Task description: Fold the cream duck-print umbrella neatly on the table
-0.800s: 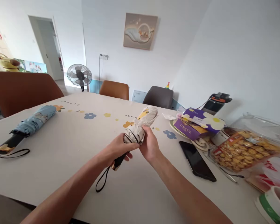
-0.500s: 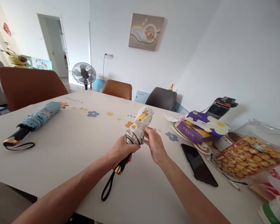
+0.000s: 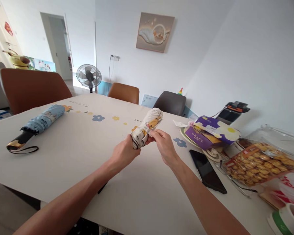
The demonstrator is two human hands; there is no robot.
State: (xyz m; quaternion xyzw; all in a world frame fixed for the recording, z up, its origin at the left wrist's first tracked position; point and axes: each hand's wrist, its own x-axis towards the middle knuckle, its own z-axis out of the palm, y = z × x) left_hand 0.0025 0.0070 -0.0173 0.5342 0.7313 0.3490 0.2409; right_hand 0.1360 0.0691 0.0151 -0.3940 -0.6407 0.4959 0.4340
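A folded cream umbrella point(image 3: 147, 127) with yellow and orange prints is held above the white table point(image 3: 71, 153), its tip pointing away and up. My left hand point(image 3: 123, 152) is closed round its lower end, and the handle is hidden behind that hand. My right hand point(image 3: 163, 145) pinches something small on the umbrella's side, maybe its strap; I cannot make it out. A second folded umbrella point(image 3: 36, 125), light blue with a black handle and wrist loop, lies at the table's left.
A black phone point(image 3: 207, 171) lies right of my hands. Beyond it are a purple box point(image 3: 210, 130) on a plate, a snack bag point(image 3: 259, 161), tape rolls point(image 3: 287, 217) and a clear container. Chairs point(image 3: 31, 89) ring the far side; a fan point(image 3: 89, 75) stands behind.
The cream umbrella has been lifted and swung closer to level. My left hand now covers its black handle and my right hand has shifted to pinch the side near the lower end.
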